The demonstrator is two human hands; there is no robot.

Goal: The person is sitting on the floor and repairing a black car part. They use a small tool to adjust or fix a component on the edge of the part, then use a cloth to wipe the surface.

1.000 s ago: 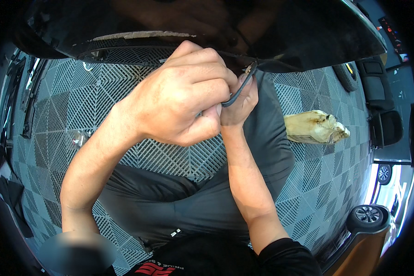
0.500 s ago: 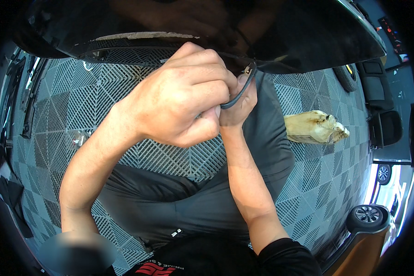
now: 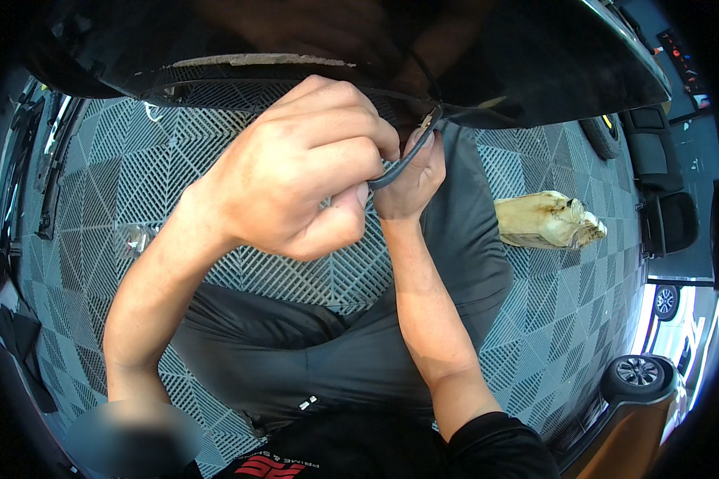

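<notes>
A glossy black car panel [image 3: 535, 68] spans the top of the view. From its lower edge a thin, flexible black strip [image 3: 412, 157], like rubber trim, comes away in a curve. The strip's free end is pinched between the thumb and bent fingers of my left hand [image 3: 291, 180]. My right hand [image 3: 407, 191] is closed around the strip nearer the panel, thumb up beside a small beige patch [image 3: 427, 120]; its other fingers are partly hidden. Along the panel's lower part runs a rough, greyish-brown band [image 3: 260, 60].
My crossed legs in dark trousers [image 3: 295, 359] rest on grey grid floor tiles [image 3: 327, 279]. To the right lies a stained, yellowish container [image 3: 543, 220]. A clear item [image 3: 133, 240] is on the floor at left. A tyre [image 3: 599, 137] and car seat [image 3: 651, 148] stand far right.
My left hand has shifted slightly left and down, drawing the strip's end with it, and more of the strip shows between my hands. My right hand has hardly moved.
</notes>
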